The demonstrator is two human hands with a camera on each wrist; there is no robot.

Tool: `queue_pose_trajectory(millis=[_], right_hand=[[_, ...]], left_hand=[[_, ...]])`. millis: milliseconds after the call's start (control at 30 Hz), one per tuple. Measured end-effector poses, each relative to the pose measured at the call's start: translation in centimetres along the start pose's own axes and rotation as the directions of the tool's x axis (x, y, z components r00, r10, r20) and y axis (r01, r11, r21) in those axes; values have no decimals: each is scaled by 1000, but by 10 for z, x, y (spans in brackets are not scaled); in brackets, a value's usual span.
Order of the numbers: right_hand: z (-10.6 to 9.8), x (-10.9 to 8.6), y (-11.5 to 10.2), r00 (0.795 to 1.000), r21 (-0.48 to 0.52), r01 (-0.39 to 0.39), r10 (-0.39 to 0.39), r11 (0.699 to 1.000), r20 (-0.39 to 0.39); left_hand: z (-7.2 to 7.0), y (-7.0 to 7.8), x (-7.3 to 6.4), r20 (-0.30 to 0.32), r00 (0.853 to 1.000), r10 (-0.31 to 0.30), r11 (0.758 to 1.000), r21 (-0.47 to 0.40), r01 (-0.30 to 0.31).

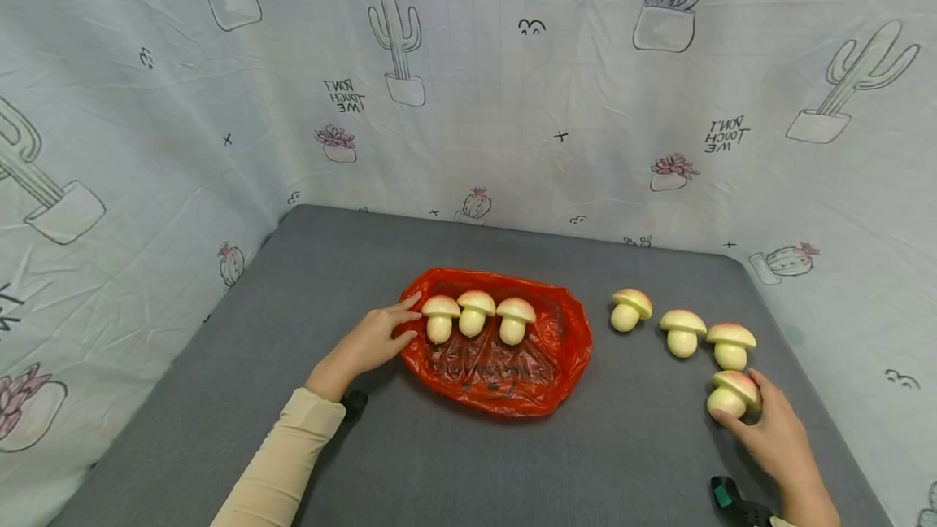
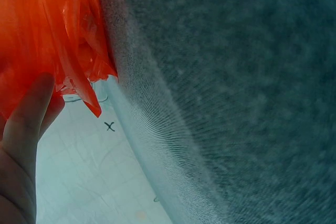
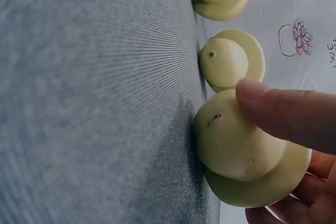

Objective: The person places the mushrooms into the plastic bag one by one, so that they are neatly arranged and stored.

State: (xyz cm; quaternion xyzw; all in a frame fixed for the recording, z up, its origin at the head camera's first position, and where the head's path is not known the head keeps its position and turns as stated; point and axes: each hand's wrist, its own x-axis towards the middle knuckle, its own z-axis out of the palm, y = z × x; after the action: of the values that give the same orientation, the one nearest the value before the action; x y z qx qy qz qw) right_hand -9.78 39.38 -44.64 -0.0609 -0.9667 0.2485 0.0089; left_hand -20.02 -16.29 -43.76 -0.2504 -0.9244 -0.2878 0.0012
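Observation:
Three toy mushrooms (image 1: 476, 313) with pale stems and pink-tinged caps sit in a row on a flattened red plastic bag (image 1: 545, 393). At the bag's left edge my left hand (image 1: 376, 337) rests with its fingers spread and fairly straight, touching the red plastic. The left wrist view shows the thumb (image 2: 32, 111) against the crinkled bag (image 2: 79, 35). On the right, my right hand (image 1: 779, 433) grips a toy mushroom (image 1: 732, 394) between thumb and fingers. In the right wrist view that mushroom (image 3: 236, 140) appears at the grey surface, its cap side toward the fingers.
Three more toy mushrooms stand beyond the right hand: a near one (image 1: 730, 346), a middle one (image 1: 682, 333) and a far one (image 1: 630, 310). The grey tabletop (image 1: 468, 462) is bordered by a white curtain (image 1: 483, 120) printed with cacti.

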Motion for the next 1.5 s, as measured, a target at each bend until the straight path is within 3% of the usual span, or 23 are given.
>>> queue_pose_trajectory(millis=[767, 1100, 1500], right_hand=[[2, -6, -5, 999, -37, -9, 7, 999, -46], [3, -15, -35, 992, -25, 38, -40, 999, -116], [16, -7, -76, 983, 96, 149, -137, 984, -124]], left_hand=[[0, 2, 0, 4, 1000, 4, 1000, 7, -4], [0, 1, -1, 7, 1000, 2, 1000, 10, -3], [-1, 2, 0, 6, 1000, 11, 1000, 9, -11]])
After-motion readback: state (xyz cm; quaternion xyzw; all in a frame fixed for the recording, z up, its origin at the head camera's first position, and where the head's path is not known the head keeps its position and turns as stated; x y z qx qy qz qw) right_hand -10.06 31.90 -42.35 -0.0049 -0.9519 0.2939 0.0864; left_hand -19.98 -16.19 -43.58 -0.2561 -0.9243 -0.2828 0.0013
